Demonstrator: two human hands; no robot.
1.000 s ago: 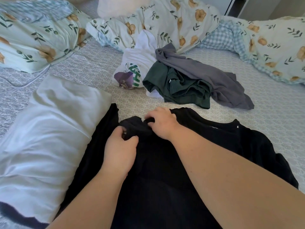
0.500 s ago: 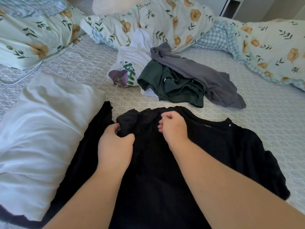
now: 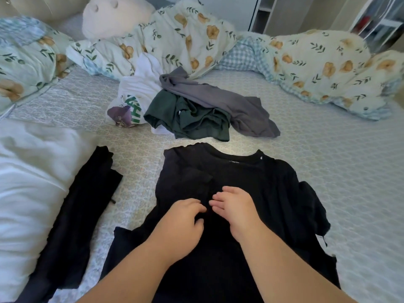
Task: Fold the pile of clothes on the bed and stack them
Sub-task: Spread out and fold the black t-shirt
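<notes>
A black T-shirt [image 3: 251,189] lies spread on the bed [image 3: 328,171], collar away from me, with its left sleeve folded inward across the chest. Both my hands are on the middle of the shirt, almost touching. My left hand [image 3: 183,217] has its fingers curled down with the thumb tucked against the fabric. My right hand [image 3: 235,206] rests on the cloth with relaxed fingers pointing left. Beyond the shirt lies the unfolded pile: a dark green garment [image 3: 192,119], a grey garment [image 3: 220,101] and a white shirt with green print [image 3: 136,92].
A folded black garment [image 3: 76,215] lies to the left beside a white pillow [image 3: 32,182]. A floral duvet [image 3: 317,68] and a pale plush toy [image 3: 113,16] run along the far side. Shelves [image 3: 376,20] stand past the bed.
The left sleeve, gripped by both hands before, now lies folded in on the shirt. Both hands have drawn back toward me to the shirt's middle. The view has tilted up.
</notes>
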